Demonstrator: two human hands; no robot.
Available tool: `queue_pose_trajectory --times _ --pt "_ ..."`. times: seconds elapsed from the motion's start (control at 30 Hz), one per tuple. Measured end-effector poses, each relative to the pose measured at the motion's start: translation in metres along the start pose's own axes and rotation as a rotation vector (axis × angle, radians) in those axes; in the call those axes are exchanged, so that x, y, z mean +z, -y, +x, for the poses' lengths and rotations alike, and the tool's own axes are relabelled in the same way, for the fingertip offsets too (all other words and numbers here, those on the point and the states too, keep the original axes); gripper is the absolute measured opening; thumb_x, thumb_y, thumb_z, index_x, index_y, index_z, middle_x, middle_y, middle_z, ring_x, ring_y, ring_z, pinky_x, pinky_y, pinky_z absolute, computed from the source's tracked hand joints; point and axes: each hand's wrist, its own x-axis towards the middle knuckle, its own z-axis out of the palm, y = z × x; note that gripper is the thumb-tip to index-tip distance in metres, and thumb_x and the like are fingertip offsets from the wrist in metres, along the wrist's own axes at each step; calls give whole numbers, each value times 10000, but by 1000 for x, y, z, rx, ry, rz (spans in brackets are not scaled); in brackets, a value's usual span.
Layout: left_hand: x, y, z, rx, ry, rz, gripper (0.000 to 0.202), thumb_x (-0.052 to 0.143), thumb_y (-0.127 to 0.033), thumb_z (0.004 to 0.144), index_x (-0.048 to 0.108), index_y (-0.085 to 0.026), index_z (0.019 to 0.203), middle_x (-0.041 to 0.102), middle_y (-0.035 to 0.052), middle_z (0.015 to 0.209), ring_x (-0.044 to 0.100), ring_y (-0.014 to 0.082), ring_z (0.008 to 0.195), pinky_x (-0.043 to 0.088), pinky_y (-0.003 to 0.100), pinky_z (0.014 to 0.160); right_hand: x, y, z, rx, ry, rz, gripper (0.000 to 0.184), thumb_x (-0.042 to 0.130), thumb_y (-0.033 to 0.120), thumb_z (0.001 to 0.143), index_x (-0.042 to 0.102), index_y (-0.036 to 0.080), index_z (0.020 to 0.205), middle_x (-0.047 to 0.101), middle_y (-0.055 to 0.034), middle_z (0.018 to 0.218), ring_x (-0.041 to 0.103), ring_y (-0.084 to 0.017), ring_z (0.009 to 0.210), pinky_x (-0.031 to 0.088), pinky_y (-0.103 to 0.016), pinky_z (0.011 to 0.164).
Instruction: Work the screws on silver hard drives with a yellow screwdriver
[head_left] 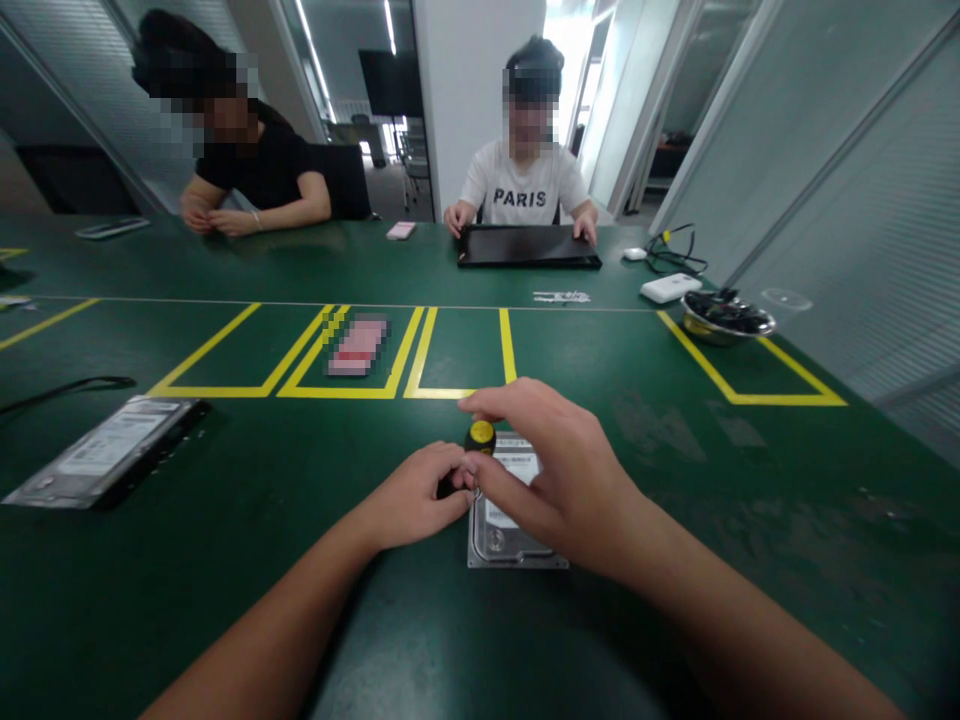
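A hard drive with a white label lies flat on the green table in front of me. Over its left side stands a screwdriver, its black handle topped by a yellow cap; its tip is hidden. My left hand is closed at the drive's left edge, fingers pinched round the lower part of the screwdriver, which is mostly covered. Above the drive, my right hand is open, with thumb and fingers apart beside the handle. The thumb is close to the handle; whether it touches cannot be made out.
Another hard drive lies at the left, near a black cable. Yellow tape marks boxes, one with a pink item. A metal bowl of dark items stands right. Across, a person holds a black panel; another sits left.
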Motion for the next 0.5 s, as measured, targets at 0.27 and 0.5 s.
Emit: queue_pose_trajectory --times 0.27,0.5 --pt "2 4 0 -3 -16 0 52 594 -235 809 574 -187 814 601 3 830 539 180 795 444 314 748 -6 3 1 140 74 -63 248 676 210 832 642 159 1072 709 -58 1007 629 -204 925 495 -341 814" --pt "-2 0 -1 14 10 -5 46 584 -220 815 561 -190 841 556 -7 805 519 161 771 412 298 716 -66 22 1 123 -63 -280 260 663 287 874 643 211 1121 700 -64 989 652 -205 842 534 -352 771"
